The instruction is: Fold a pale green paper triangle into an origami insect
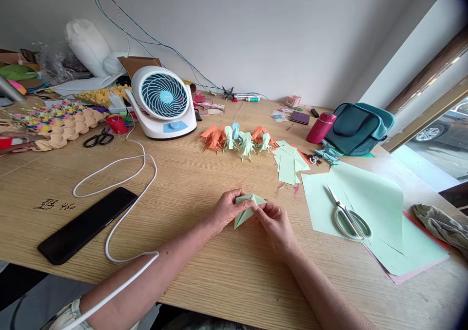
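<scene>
Folding a green paper piece, partway done.
Left hand point(228, 208) and right hand point(275, 223) pinch the half-folded paper point(246, 208); finished paper figures point(237, 139) and uncut sheets point(365, 198) wait on the table point(190, 184).

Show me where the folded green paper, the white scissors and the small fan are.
folded green paper point(244, 212): head view, lower flap.
white scissors point(351, 221): head view, handle loops.
small fan point(164, 96): head view, front grille.

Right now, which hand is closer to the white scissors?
The right hand. It pinches the folded green paper, just left of the white scissors. The left hand holds the paper's far side, farther away.
</scene>
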Available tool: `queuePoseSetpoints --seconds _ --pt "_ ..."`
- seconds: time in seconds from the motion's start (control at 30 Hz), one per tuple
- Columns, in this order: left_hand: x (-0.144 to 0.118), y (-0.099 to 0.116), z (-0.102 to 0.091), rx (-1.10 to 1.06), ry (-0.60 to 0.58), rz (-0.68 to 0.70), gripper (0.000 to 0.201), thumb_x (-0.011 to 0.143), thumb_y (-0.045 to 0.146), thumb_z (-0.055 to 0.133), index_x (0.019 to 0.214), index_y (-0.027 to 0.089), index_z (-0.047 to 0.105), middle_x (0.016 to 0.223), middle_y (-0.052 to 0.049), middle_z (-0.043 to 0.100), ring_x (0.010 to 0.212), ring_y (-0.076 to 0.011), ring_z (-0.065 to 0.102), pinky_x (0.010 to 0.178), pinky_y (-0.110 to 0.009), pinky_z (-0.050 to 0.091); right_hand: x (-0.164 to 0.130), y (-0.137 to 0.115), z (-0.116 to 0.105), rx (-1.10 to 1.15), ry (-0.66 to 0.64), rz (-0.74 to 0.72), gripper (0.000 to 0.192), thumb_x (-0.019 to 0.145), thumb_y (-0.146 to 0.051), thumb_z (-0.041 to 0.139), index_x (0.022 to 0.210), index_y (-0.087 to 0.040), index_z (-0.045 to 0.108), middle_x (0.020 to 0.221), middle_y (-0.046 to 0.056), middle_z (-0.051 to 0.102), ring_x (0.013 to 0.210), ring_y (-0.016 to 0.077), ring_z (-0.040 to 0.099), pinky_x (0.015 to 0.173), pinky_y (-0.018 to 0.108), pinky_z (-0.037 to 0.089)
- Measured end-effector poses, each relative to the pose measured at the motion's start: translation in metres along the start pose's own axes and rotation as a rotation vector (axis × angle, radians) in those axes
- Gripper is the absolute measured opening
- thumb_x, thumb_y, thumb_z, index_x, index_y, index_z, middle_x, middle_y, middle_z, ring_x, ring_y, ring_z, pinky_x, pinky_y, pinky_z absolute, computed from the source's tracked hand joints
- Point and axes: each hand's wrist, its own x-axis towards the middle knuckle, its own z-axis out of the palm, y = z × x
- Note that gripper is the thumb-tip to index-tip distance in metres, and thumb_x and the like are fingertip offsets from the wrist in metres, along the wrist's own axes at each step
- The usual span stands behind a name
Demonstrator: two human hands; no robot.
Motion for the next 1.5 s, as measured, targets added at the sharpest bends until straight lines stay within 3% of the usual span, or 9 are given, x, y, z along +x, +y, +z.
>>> queuePoseSetpoints --seconds 0.3,0.53,0.93,1.17,1.3,1.5 --pt "0.0 0.002 -0.001 0.129 0.041 0.073 0.028 0.081 0.038 0.066 0.067 0.016 0.054 0.063 0.005 0.046 0.062 -0.0096 0.039 0.061 -0.022 0.032 0.001 0.004 0.0 -0.086 -0.031 -0.022 0.043 0.079 -0.058 0.068 0.066 -0.019 0.057 0.058 -0.004 0.046 0.056 0.011 0.037 0.052 0.025 0.029" --pt "0.0 0.004 0.0 0.105 0.041 0.118 0.025 0.08 0.038 0.067 0.072 0.015 0.059 0.07 0.002 0.054 0.069 -0.0119 0.047 0.067 -0.023 0.037 -0.001 0.003 0.002 -0.125 -0.046 -0.023 0.045 0.079 -0.06 0.067 0.064 -0.018 0.057 0.059 -0.003 0.046 0.057 0.0112 0.037 0.052 0.025 0.028" --pt "0.0 0.002 0.0 -0.052 0.048 0.031 0.04 0.073 0.049 0.076 0.067 0.015 0.056 0.062 0.005 0.047 0.062 -0.0091 0.04 0.062 -0.022 0.034 -0.002 0.001 0.002 -0.114 -0.007 -0.02 0.045 0.08 -0.059 0.067 0.064 -0.02 0.055 0.057 -0.003 0.046 0.054 0.0108 0.035 0.053 0.026 0.028" --pt "0.0 0.002 -0.001 -0.154 -0.007 -0.068 0.051 0.085 0.066 0.054 0.083 0.015 0.059 0.072 0.0 0.055 0.065 -0.0124 0.05 0.064 -0.025 0.041 -0.001 -0.005 -0.004 -0.032 0.144 -0.006 0.042 0.078 -0.058 0.07 0.065 -0.019 0.06 0.061 -0.001 0.053 0.057 0.0119 0.042 0.057 0.027 0.034" --pt "0.001 -0.001 0.001 -0.021 -0.01 -0.009 0.048 0.082 0.061 0.061 0.069 0.016 0.052 0.063 0.003 0.048 0.06 -0.0107 0.045 0.06 -0.023 0.039 0.0 -0.007 -0.005 -0.019 0.2 -0.009 0.043 0.076 -0.059 0.071 0.065 -0.019 0.061 0.061 -0.001 0.053 0.057 0.0121 0.041 0.057 0.027 0.034" --pt "0.0 -0.003 0.0 0.27 0.13 0.179 0.049 0.088 0.053 0.055 0.058 0.019 0.038 0.057 0.005 0.03 0.056 -0.0092 0.03 0.055 -0.023 0.027 -0.002 -0.009 -0.006 -0.004 0.176 -0.014 0.041 0.077 -0.058 0.071 0.067 -0.019 0.061 0.062 -0.001 0.051 0.058 0.0124 0.04 0.057 0.027 0.034"
